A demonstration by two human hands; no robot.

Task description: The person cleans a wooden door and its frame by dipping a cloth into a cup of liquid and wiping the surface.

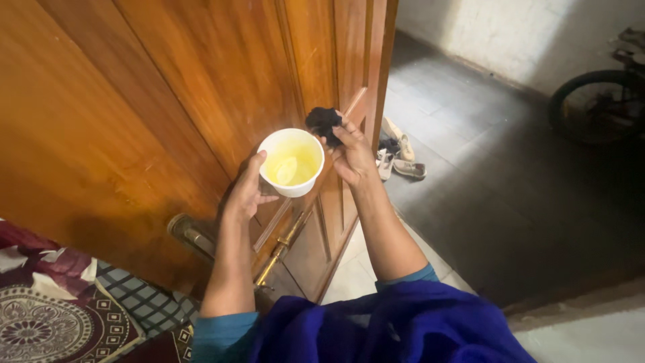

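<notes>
the small bowl (291,162) cupped in the fingers of the left hand (247,193) is white outside, and the liquid inside it is pale yellow with a lighter patch near the middle. the crumpled cloth (323,122) pinched at the fingertips of the right hand (352,156) is black. behind both sets of fingers the wooden door (134,101) is a glossy orange-brown with darker grain streaks, and its latch bolt (282,247) below the left fingers is brass-coloured. the sleeves (222,333) are teal, the draped garment (383,329) deep blue. past the right fingers the shoes (402,156) are pale on a grey tiled floor (510,195). the bedcover (54,316) is maroon with cream floral medallions.
</notes>
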